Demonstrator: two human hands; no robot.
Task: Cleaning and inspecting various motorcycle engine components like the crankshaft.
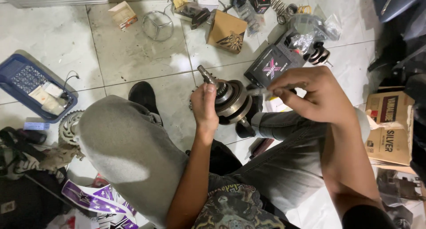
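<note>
My left hand (pixel 205 105) grips the metal crankshaft (pixel 230 100) above my knees, fingers wrapped round it, while my right hand (pixel 317 96) pinches a thin tool (pixel 259 92) against its right side, so fitting looks underway, with parts lying unused on the far floor (pixel 133 51).

Thin tool (pixel 262 91) in the right hand (pixel 317 96) motion-blurred; cardboard box (pixel 390 127) partly behind the forearm.

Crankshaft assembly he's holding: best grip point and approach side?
Grip the crankshaft by its round webs, coming from the near left, as the left hand does. The webs look like the widest part and give the palm purchase; the thin shaft ends stick out, and the right hand works a slim tool from the right.
</note>
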